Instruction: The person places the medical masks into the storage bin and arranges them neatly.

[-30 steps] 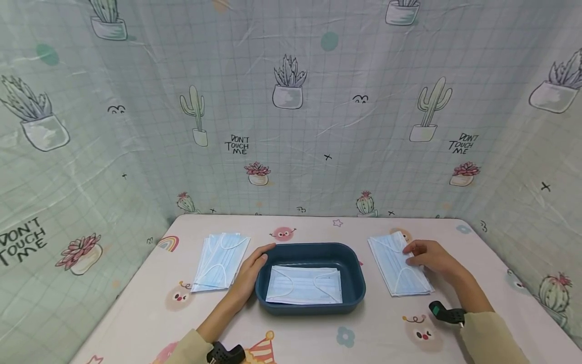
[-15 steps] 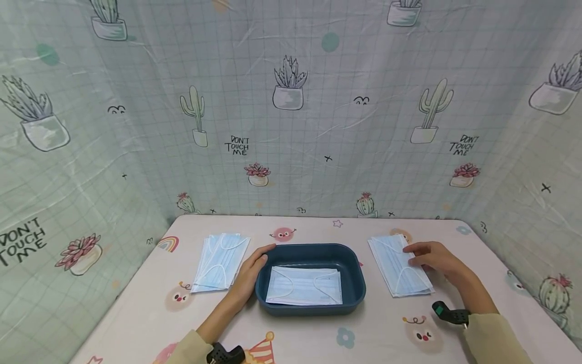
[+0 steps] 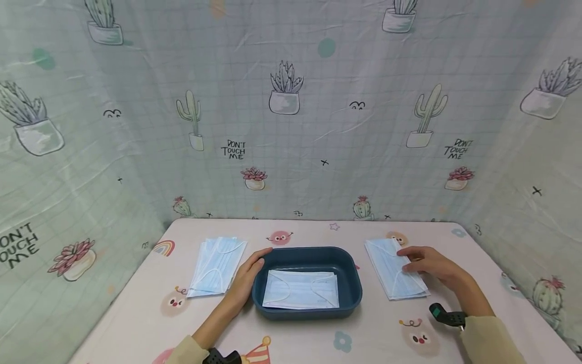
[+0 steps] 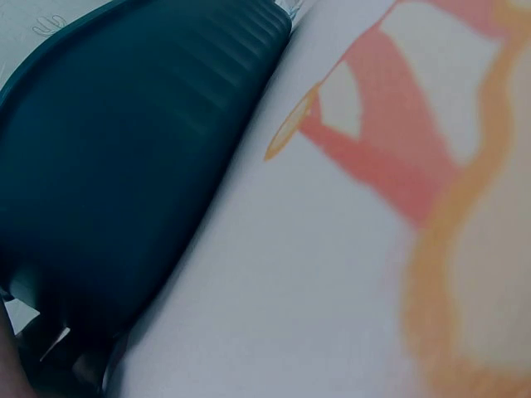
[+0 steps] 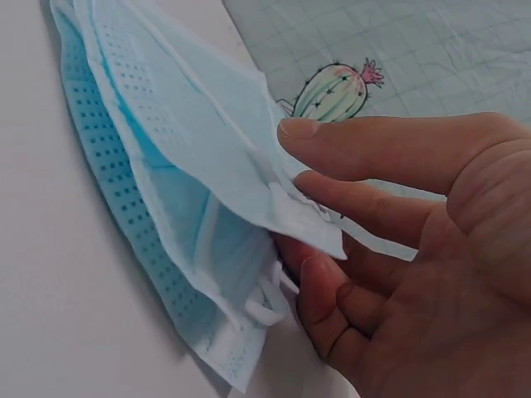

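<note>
A dark blue rectangular basin [image 3: 306, 314] stands mid-table with light blue face masks [image 3: 300, 290] lying flat inside. My left hand [image 3: 243, 283] rests along its left side, fingertips at the rim near the far left corner. To the right lies a pile of pleated face masks [image 3: 384, 268], slanted on the table. Over the pile's right edge, my right hand [image 3: 434, 265] pinches the top mask [image 5: 224, 141] by its edge between thumb [image 5: 357, 141] and fingers. In the right wrist view that edge is lifted off the masks below, and white ear loops show.
Another fanned pile of face masks [image 3: 215, 268] lies left of the basin, close to my left hand. A pale printed cloth [image 3: 345, 338] covers the table. Behind it and at both sides rise curtains [image 3: 291, 151] printed with cacti.
The head view has shifted slightly, so the whole scene sits a little lower and further left. Both hands keep nearly the same places at the basin and the right pile.
</note>
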Demonstrator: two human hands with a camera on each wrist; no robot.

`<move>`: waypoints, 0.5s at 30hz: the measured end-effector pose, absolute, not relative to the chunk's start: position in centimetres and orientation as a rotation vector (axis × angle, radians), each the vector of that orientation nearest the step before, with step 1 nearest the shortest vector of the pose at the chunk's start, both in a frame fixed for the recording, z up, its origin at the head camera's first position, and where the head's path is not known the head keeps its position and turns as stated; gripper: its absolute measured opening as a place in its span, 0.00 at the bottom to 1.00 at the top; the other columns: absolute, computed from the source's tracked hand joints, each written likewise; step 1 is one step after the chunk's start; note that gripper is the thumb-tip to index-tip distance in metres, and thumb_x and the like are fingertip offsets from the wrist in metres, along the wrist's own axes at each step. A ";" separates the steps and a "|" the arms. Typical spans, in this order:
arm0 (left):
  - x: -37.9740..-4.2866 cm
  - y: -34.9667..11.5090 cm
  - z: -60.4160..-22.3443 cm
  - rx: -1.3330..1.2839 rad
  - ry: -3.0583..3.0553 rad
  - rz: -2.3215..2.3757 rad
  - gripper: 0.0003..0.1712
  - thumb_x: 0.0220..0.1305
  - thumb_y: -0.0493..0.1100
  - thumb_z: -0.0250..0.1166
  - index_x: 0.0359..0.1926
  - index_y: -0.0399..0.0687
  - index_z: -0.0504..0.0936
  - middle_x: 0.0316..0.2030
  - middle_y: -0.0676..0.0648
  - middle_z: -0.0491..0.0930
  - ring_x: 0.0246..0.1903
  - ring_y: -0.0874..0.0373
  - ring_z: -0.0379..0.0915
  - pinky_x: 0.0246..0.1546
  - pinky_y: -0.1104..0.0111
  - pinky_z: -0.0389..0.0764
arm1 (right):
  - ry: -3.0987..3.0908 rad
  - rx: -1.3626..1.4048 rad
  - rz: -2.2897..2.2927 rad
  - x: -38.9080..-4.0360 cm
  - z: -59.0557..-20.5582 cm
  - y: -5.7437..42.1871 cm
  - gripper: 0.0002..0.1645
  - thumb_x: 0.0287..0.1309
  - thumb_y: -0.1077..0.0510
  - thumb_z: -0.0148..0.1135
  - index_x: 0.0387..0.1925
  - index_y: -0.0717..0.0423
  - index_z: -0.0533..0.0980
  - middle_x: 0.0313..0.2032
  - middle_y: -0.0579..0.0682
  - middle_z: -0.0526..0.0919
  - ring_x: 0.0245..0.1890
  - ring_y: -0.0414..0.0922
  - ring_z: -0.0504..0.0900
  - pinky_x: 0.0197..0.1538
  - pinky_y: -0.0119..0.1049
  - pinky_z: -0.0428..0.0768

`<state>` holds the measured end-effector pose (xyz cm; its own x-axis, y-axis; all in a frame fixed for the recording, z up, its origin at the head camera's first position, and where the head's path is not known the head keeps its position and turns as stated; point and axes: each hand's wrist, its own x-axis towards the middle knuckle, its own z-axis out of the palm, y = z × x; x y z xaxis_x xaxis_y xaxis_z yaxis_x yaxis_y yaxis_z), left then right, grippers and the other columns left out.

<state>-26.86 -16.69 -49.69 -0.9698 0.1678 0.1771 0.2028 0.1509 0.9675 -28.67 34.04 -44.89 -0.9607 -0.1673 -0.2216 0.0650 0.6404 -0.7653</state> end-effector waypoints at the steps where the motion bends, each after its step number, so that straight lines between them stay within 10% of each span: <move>1: -26.8 -16.7 -49.7 -0.386 -2.364 -1.994 0.22 0.82 0.50 0.48 0.70 0.60 0.75 0.73 0.51 0.72 0.78 0.49 0.58 0.81 0.43 0.50 | 2.589 -0.080 -1.227 -28.6 -44.9 34.1 0.37 0.63 0.53 0.70 0.68 0.64 0.71 0.74 0.76 0.58 0.70 0.71 0.62 0.71 0.70 0.65; 15: -26.7 -16.9 -49.8 -0.380 -2.368 -1.993 0.22 0.82 0.51 0.47 0.70 0.60 0.75 0.73 0.50 0.71 0.78 0.48 0.57 0.81 0.43 0.49 | 2.588 -0.097 -1.261 -28.6 -45.4 34.2 0.35 0.65 0.52 0.68 0.68 0.65 0.71 0.72 0.74 0.63 0.64 0.64 0.67 0.63 0.59 0.73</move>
